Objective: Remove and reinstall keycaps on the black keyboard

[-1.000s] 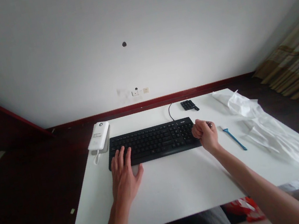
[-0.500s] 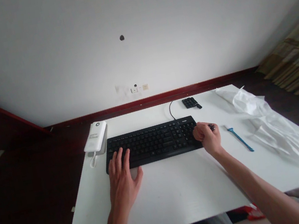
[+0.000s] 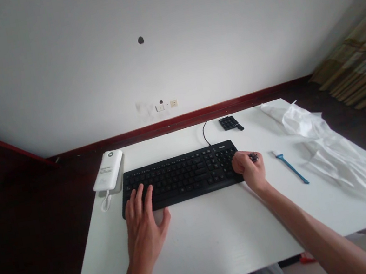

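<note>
Fingers (image 3: 140,197) of the left hand (image 3: 143,226) spread wide, their tips on the near left part of the black keyboard (image 3: 179,177), which lies in the middle of the white table (image 3: 209,264). The right hand (image 3: 250,170) sits over the keyboard's right end, its fingers curled in and pinching a small dark object (image 3: 253,157) against the thumb; the object is too small to tell what it is. Just beyond the keyboard's far edge, a small black keypad (image 3: 229,123) lies near the table's far edge, with a black cable (image 3: 205,133) curving down beside it. A white power bank (image 3: 108,170) with a white cable (image 3: 106,203) sits off the keyboard's left end, near the left edge. Right of the right hand lies a blue plastic pick (image 3: 291,169), then crumpled white plastic sheeting (image 3: 327,154) spreading toward the right corner.
</note>
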The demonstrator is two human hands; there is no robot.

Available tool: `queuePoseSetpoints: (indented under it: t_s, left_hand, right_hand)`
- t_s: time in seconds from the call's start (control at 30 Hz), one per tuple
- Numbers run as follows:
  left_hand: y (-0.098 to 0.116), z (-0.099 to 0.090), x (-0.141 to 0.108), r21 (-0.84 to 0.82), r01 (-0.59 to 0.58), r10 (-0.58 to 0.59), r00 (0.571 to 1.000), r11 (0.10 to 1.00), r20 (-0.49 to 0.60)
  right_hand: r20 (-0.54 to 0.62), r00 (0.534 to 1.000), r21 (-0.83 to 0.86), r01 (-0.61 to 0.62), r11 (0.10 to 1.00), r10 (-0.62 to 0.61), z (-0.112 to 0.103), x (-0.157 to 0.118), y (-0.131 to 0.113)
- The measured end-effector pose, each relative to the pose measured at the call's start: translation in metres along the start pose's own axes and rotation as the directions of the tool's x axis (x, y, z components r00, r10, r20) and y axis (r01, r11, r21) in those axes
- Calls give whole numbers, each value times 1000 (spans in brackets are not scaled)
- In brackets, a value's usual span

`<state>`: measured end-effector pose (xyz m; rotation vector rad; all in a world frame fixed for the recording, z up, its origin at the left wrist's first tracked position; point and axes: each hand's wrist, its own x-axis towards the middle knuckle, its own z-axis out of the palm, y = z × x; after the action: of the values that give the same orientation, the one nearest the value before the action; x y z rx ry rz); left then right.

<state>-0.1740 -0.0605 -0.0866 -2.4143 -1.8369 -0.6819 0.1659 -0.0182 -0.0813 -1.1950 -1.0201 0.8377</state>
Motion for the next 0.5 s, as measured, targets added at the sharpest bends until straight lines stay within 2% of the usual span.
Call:
queuePoseSetpoints:
  t_s: [0.2,0.37,0.43,0.5]
  left_hand:
    - [0,-1,0,2,-13,13,1000,1000,-18]
    - [6,-5,-1,-23,-80,78,995,997,-63]
    - [19,-6,-2,-40,-131,127,989,991,-81]
    - [40,-5,-3,-63,-216,213,975,974,-58]
  right_hand:
    - [-6,1000,57,-11,998,11,2,0,-1]
    - [-20,998,296,-53,954,62,3,7,-7]
    - [-77,994,411,-37,911,75,-1,12,-14]
    - [-217,973,467,37,884,74,-7,18,-20]
